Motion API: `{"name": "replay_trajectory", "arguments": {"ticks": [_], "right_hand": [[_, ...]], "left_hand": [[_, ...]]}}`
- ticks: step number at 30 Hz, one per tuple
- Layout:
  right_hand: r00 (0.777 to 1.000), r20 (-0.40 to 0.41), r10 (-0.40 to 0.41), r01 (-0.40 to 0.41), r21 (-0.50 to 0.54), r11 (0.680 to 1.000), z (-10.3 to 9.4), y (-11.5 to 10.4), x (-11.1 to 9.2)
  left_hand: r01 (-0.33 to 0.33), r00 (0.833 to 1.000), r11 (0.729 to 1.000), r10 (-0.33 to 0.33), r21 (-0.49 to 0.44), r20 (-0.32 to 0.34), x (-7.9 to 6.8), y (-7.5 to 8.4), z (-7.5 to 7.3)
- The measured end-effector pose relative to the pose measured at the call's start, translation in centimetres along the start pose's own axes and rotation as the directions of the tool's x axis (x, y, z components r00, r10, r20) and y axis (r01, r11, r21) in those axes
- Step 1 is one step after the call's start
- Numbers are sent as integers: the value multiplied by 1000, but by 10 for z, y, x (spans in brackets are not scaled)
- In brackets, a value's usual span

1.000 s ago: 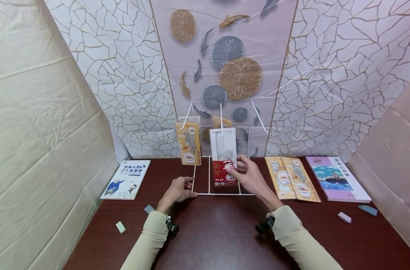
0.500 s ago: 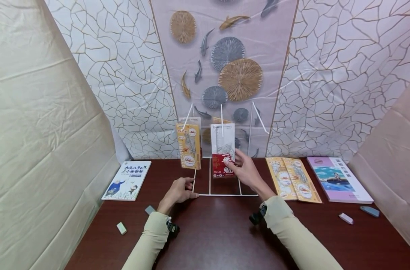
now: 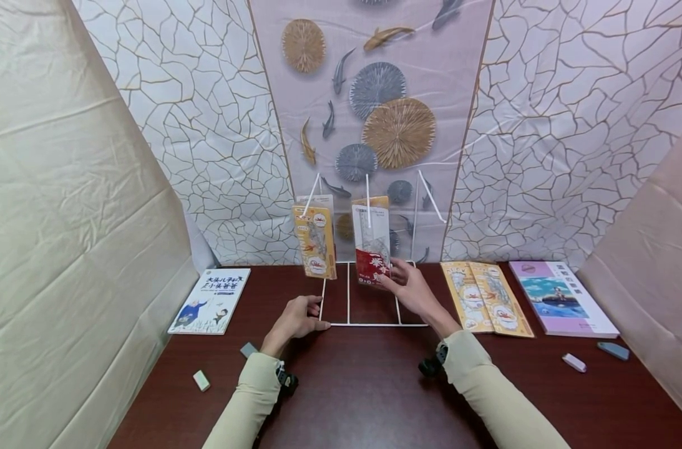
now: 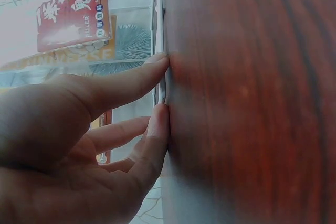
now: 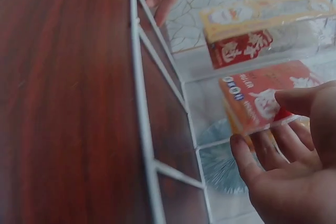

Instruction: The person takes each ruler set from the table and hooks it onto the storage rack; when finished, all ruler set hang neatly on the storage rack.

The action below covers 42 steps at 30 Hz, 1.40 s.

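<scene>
A white wire display rack (image 3: pixel 374 325) stands on the dark wood table, with slanted prongs at its top. My left hand (image 3: pixel 299 317) pinches the front left corner of its base, thumb and fingertips at the wire in the left wrist view. My right hand (image 3: pixel 412 288) holds the lower right edge of a red and white ruler pack (image 3: pixel 370 246), thumb in front and fingers behind. This pack hangs on the middle prong, close before a yellow pack (image 5: pixel 231 109). From the left prong hangs another yellow ruler pack (image 3: pixel 316 243), with a red and white pack (image 5: pixel 241 48) behind it.
Two yellow packs (image 3: pixel 487 298) lie right of the rack, beside a pink-edged book (image 3: pixel 562 298). A white picture book (image 3: pixel 210 300) lies at the left. Small erasers, such as a white one (image 3: pixel 201 380), lie on both sides. A patterned cloth wall stands behind.
My right hand has moved the red and white pack up and back along the middle prong, toward the yellow pack behind. My left hand has stayed on the rack's corner.
</scene>
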State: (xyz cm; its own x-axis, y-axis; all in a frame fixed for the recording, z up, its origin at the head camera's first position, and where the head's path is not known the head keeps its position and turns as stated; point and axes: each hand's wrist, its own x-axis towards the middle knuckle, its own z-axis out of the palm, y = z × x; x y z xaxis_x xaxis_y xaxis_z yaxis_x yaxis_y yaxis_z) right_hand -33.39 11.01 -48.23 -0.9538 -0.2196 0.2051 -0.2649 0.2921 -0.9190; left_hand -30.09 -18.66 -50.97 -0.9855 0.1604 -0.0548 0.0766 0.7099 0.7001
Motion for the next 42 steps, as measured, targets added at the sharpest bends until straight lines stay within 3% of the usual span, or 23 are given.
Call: {"name": "replay_trajectory", "arguments": {"ticks": [5,7,12,18,23,26,29,37,42], "right_hand": [[999,17,34,-34,-32,999,-11,17,-13],[998,31,47,-46,-36,998,-20,14,-22],[1000,5,13,-13,-80,997,-44,25,-37],[988,-150,-32,-5,-241,971,-83,51,-45],[953,-301,-12,-109,-383,917,-120,61,-56],[938,-346,22,-177,-424,888,-138,67,-61],[938,-343,45,-211,-464,860,-149,72,-64],[971,-234,51,-180,-569,802,-162,78,-67],[968,-224,117,-233,-614,754,-162,80,-70]], "left_hand": [[7,1000,1000,-7,-25,3,1,0,1],[2,1000,1000,-2,-19,0,0,1,1],[5,1000,1000,-5,13,-5,-1,2,-1],[11,1000,1000,-11,22,-6,-1,2,-2],[-2,1000,1000,2,20,-6,-2,2,-1],[-3,1000,1000,3,20,-2,-1,2,-1],[8,1000,1000,-8,16,3,-1,2,-1],[14,1000,1000,-14,14,6,1,2,-2],[17,1000,999,-17,32,3,0,1,-1]]}}
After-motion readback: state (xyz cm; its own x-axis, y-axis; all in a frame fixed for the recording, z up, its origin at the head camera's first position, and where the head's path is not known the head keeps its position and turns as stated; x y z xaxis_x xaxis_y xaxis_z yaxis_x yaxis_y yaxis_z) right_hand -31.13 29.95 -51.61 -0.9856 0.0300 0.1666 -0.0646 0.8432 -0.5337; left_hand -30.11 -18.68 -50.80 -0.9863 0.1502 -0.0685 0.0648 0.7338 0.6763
